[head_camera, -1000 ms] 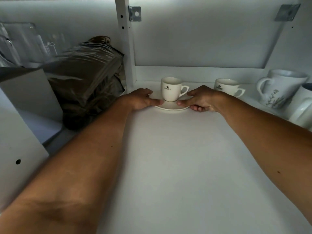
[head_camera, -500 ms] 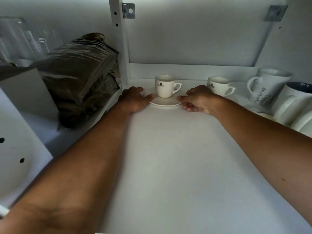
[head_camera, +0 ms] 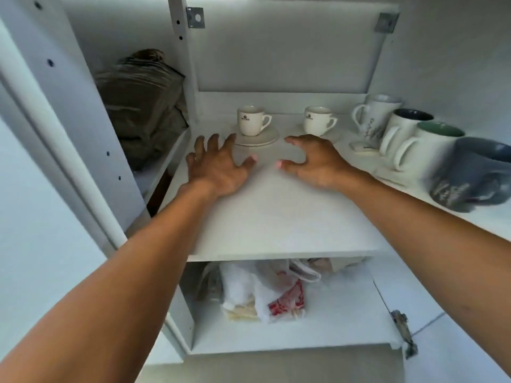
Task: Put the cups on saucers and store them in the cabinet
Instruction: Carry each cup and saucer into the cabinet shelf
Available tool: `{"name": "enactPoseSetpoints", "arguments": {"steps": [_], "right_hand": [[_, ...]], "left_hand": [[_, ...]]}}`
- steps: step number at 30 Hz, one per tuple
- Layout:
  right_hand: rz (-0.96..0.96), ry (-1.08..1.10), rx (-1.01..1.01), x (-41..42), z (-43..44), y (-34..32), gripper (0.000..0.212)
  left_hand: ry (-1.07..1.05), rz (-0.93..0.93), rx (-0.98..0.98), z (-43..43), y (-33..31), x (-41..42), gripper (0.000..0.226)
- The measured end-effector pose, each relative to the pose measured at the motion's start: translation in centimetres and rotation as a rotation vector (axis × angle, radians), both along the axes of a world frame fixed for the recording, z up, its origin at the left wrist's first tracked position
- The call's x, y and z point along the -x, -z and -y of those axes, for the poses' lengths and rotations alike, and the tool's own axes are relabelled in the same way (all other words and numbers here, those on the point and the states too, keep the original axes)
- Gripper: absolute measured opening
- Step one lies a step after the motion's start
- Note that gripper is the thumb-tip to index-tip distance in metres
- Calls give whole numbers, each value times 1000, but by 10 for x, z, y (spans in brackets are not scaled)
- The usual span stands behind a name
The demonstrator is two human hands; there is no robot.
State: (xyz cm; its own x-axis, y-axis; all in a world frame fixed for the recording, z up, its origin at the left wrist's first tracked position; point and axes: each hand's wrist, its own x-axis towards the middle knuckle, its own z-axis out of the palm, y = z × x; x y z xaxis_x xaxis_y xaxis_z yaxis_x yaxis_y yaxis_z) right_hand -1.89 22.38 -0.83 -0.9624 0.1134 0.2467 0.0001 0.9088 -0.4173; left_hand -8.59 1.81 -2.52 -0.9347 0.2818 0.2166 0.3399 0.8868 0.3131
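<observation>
On the cabinet shelf [head_camera: 276,217], the cup [head_camera: 250,120] on its saucer [head_camera: 255,138] sits just beyond both hands' spread, empty fingers [head_camera: 229,139].

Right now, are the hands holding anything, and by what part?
Nothing. Left hand and right hand are open, fingers spread, clear of the saucer with its cup.

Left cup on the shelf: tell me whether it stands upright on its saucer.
Upright. The left cup sits rim up on its saucer, handle to the right, with both the left hand and right hand open and clear of it.
</observation>
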Motion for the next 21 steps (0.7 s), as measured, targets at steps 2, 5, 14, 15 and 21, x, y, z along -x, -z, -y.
{"name": "enactPoseSetpoints", "arguments": {"steps": [2, 5, 14, 15, 21], "right_hand": [[90, 38, -173, -28, 7, 0, 88], [232, 96, -282, -65, 17, -6, 95], [431, 147, -296, -197, 73, -67, 103], [445, 148, -302, -212, 78, -76, 103], [548, 187, -264, -301, 121, -161, 107]], "left_hand": [[42, 27, 62, 9, -2, -25, 82], [84, 81, 114, 23, -5, -56, 81], [269, 165, 258, 85, -68, -167, 89], [280, 182, 257, 92, -78, -179, 91], [392, 232, 362, 148, -164, -253, 97]]}}
